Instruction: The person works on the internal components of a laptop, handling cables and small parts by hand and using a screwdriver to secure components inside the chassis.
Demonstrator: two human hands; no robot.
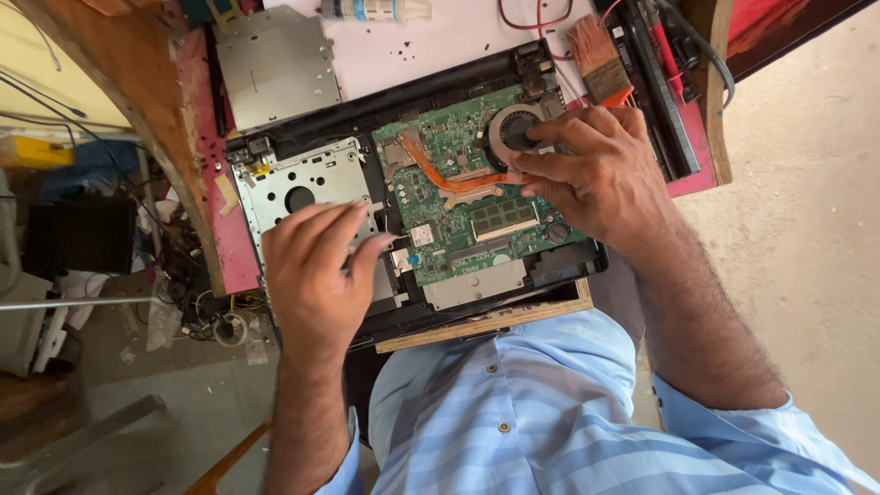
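An opened laptop base (302, 137) lies on the bench with its green motherboard (449, 151) exposed. A copper heat pipe (440, 179) runs across the board to a round cooling fan (513, 128). My right hand (596, 179) rests over the fan's right side, fingertips pinching at the end of the heat pipe near the fan. My left hand (316, 270) lies flat on the silver drive bay bracket (302, 183), fingers together, pressing the laptop's left part. A memory module (502, 218) sits just below the heat pipe.
A removed silver optical drive (270, 64) lies at the back left. A paint brush (598, 57) and a white tube (376, 9) lie behind the laptop, with red wires (536, 23) beside them. The bench's edge (477, 325) is near my blue shirt. Cluttered cables (206, 312) sit on the floor left.
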